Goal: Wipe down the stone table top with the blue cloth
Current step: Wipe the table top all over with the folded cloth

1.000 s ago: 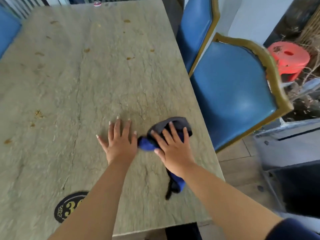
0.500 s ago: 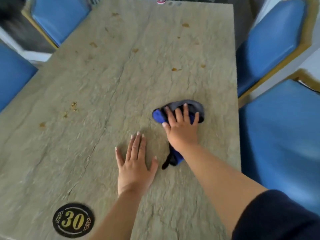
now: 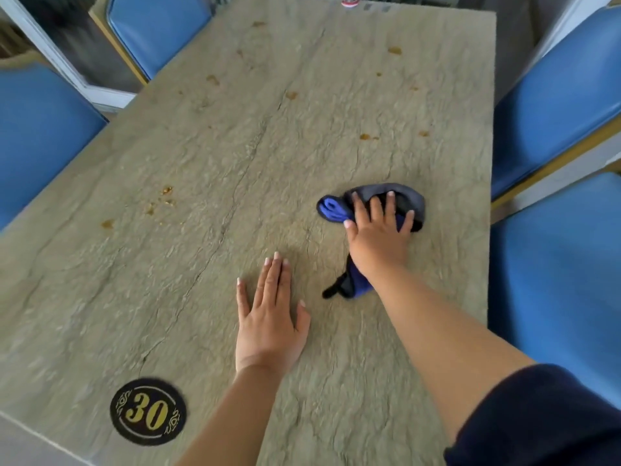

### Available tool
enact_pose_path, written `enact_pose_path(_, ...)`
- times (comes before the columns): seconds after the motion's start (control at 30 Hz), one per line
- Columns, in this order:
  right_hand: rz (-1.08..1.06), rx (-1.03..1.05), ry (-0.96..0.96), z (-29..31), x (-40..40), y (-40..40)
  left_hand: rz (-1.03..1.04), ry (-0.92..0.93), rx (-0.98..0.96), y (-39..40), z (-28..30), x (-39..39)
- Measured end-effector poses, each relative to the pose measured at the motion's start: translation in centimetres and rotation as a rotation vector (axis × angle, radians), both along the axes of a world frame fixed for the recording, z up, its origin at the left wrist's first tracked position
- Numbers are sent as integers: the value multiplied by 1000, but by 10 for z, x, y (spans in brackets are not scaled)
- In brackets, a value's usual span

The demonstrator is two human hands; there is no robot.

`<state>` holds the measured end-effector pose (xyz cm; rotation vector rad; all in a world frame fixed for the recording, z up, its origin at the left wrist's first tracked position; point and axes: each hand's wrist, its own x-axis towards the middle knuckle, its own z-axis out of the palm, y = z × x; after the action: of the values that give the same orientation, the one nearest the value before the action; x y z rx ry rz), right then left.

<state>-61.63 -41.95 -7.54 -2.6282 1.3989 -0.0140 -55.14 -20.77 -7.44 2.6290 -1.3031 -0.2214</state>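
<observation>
The stone table top [image 3: 201, 264] is pale grey-green with cracks and several brown crumbs and stains toward the far half. A crumpled blue and dark grey cloth [image 3: 331, 208] lies on its right side. My right hand [image 3: 379, 237] presses flat on the cloth with fingers spread; a strip of cloth trails back under my wrist. My left hand [image 3: 268, 317] rests flat on the bare stone, a little nearer and to the left, fingers together and holding nothing.
A round black disc marked 30 [image 3: 148, 412] sits at the near left corner. Blue padded chairs stand on the left [image 3: 37, 136], far left [image 3: 154, 28] and right [image 3: 554, 105]. A small red and white cap [image 3: 349, 1] lies at the far edge.
My right hand has pushed the cloth away from me, up the table's right side. The left hand, once beside the cloth, now rests behind it. The view has swung left.
</observation>
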Motion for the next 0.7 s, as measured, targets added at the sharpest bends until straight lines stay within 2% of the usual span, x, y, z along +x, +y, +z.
enact_pose_path(0.13, 287, -104, -45, -5, -40, 51, -4, -8, -22, 0, -2, 1)
enact_pose_path(0.23, 290, -96, -37, -3, -77, 91, -14, -10, -36, 1, -4, 2)
enact_pose_path(0.33, 320, 27, -82, 1, -114, 136, -36, 4, -72, 2, -7, 4)
enact_pose_path(0.43, 317, 277, -371, 11, -147, 162, 63, 201, -226, 5, 2, 2)
enact_pose_path(0.47, 243, 313, -495, 13, -156, 164, 69, 262, -312, 7, 8, -6)
enact_pose_path(0.53, 33, 242, -654, 13, -174, 161, -61, 259, -387, 11, 19, -41)
enact_pose_path(0.57, -59, 217, -661, 14, -181, 159, -168, 216, -347, 14, 21, -65)
enact_pose_path(0.63, -144, 267, -578, 14, -193, 159, -320, 80, -144, 19, 16, -110)
enact_pose_path(0.7, -116, 307, -503, 12, -201, 159, -322, -72, 21, 15, 6, -125)
